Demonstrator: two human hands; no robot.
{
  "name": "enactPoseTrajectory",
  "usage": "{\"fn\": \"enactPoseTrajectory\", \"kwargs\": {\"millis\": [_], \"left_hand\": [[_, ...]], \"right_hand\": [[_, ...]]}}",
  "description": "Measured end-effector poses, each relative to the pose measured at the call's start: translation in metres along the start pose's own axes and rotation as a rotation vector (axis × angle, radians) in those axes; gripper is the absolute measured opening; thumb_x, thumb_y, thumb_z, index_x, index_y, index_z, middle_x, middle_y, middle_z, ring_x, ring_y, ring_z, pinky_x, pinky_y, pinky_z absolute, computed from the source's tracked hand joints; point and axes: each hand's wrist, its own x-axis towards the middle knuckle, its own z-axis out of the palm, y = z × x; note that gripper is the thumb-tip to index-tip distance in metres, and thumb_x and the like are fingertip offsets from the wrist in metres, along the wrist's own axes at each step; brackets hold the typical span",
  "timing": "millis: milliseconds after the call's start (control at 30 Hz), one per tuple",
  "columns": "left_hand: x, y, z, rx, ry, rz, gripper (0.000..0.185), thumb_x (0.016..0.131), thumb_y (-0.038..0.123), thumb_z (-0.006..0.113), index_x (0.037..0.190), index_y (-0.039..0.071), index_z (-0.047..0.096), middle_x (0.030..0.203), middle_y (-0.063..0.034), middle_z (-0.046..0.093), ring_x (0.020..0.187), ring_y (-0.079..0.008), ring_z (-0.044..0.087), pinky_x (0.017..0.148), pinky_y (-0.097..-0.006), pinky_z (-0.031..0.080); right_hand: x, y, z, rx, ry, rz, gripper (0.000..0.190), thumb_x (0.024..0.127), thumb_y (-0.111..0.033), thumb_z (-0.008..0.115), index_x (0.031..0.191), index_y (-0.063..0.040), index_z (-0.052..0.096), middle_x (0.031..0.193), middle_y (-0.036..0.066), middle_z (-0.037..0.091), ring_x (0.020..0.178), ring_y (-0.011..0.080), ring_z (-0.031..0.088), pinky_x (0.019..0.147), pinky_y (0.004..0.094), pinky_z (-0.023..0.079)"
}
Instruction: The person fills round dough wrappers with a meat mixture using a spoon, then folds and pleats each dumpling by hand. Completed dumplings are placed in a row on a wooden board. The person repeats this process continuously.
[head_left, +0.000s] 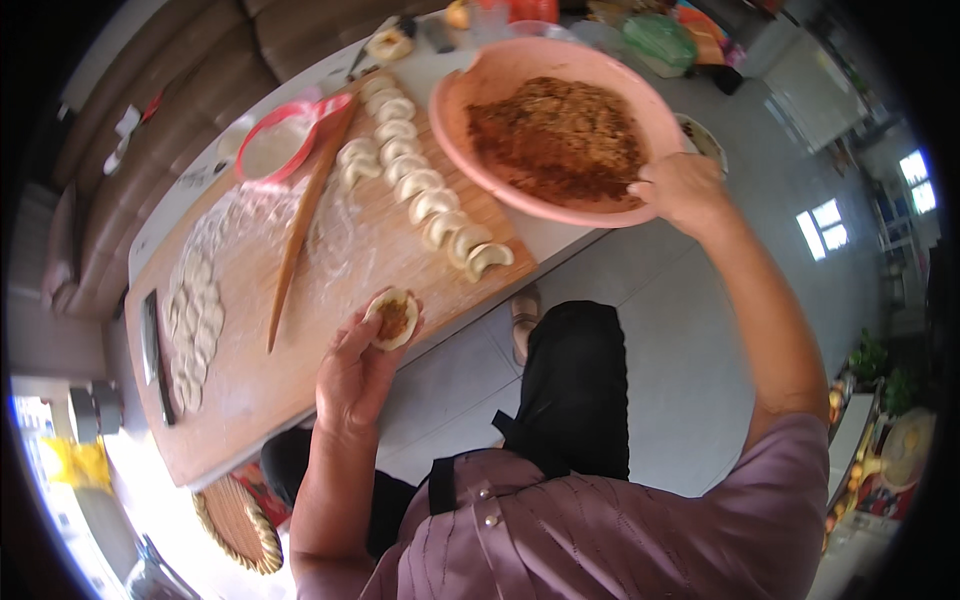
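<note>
My left hand (360, 360) holds up a round dough wrapper (392, 319) with brown filling on it, above the front edge of the wooden board (337, 300). At the right rim of a pink plastic basin (480, 172), my right hand (679, 191) has its fingers curled over the filling (562, 142); whether it grips a utensil there is hidden. Folded dumplings (416, 182) stand in a long row on the board, with a few more beside them. A wooden rolling pin (300, 225) lies to their left, near small dough pieces (196, 322) and a knife (154, 352).
A red-rimmed sieve (277, 142) with flour rests at the board's back corner. Plastic bags (660, 41) and small items line the table's far end. A woven tray (236, 525) is below the board at lower left. A brown sofa (210, 82) stands behind the table.
</note>
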Motion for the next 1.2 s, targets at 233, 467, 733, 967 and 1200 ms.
{"fn": "enactPoseTrajectory", "kwargs": {"millis": [233,467,733,967,1200], "left_hand": [[-0.006,0.022,-0.023,-0.213,0.000,-0.022,0.039,0.101,0.009,0.046,0.131,-0.016,0.045,0.131,-0.0273,0.056,0.124,-0.0391,0.056,0.108,-0.0538,0.045],[-0.009,0.039,-0.040,-0.278,-0.017,0.037,0.038,0.103,0.012,0.045,0.130,-0.014,0.047,0.129,-0.0264,0.058,0.121,-0.0386,0.058,0.106,-0.0533,0.048],[-0.020,0.054,-0.056,-0.198,0.001,0.037,0.035,0.104,0.014,0.049,0.129,-0.011,0.053,0.122,-0.0192,0.064,0.113,-0.0292,0.065,0.101,-0.0463,0.053],[-0.026,0.049,-0.055,-0.031,0.036,-0.004,0.037,0.104,0.011,0.048,0.134,-0.009,0.051,0.128,-0.0228,0.061,0.116,-0.0321,0.064,0.097,-0.0427,0.055],[-0.028,0.049,-0.046,0.181,0.090,0.038,0.035,0.103,0.008,0.047,0.134,-0.007,0.054,0.129,-0.0230,0.061,0.116,-0.0301,0.064,0.098,-0.0423,0.055]], "right_hand": [[-0.033,-0.045,-0.037,-0.076,0.463,-0.049,0.035,0.095,-0.034,0.060,0.111,-0.005,0.072,0.107,0.015,0.069,0.098,0.0325,0.066,0.082,0.0447,0.051],[-0.046,-0.225,-0.046,0.823,0.450,-0.744,0.048,0.079,-0.003,0.076,0.125,-0.008,0.066,0.125,0.011,0.058,0.112,0.0275,0.058,0.091,0.0374,0.050],[-0.010,-0.314,0.003,1.083,0.432,-0.906,0.072,0.067,-0.002,0.082,0.135,-0.012,0.059,0.133,0.011,0.053,0.119,0.0320,0.054,0.100,0.0421,0.049],[0.003,-0.319,0.018,1.251,0.318,-0.969,0.063,0.077,-0.017,0.082,0.134,-0.005,0.059,0.128,0.013,0.058,0.112,0.0319,0.059,0.094,0.0397,0.052],[0.000,-0.316,0.028,1.508,-0.026,-0.864,0.057,0.086,-0.018,0.077,0.137,-0.002,0.055,0.122,0.014,0.061,0.111,0.0252,0.062,0.093,0.0345,0.053]]}}
